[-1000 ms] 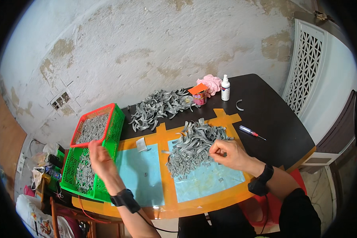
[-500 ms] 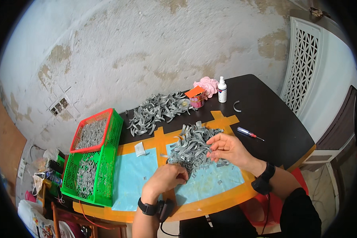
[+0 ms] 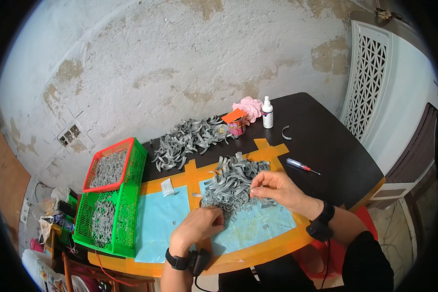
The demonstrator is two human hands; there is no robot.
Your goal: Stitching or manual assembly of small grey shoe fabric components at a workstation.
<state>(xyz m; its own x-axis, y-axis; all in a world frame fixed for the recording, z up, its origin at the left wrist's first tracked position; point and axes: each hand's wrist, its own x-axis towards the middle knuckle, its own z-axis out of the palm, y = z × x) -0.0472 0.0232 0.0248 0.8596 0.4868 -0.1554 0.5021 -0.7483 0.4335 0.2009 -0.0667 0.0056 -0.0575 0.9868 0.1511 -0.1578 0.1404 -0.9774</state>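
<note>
A heap of grey curved strips [image 3: 233, 177] lies on the pale blue sheet [image 3: 250, 233] in front of me, with small grey bits along its near side. At the heap's near left edge, my left hand [image 3: 199, 225] is closed with its fingers curled inward. Whatever it holds, if anything, is hidden. Beside the heap's right side, my right hand [image 3: 280, 191] has thumb and fingertips pinched together. Something tiny may be between those tips, too small to name.
At left stand a green basket [image 3: 140, 170] and a red basket [image 3: 131, 158], both holding small grey pieces. Further back lie more strips [image 3: 190, 138], a tin [image 3: 236, 127], a pink cloth [image 3: 249, 108] and a spray bottle [image 3: 267, 113]. A screwdriver [image 3: 299, 164] lies right.
The fingers of my right hand have come together from a looser spread. My left hand stays by the heap's near edge. The whole view has shifted slightly.
</note>
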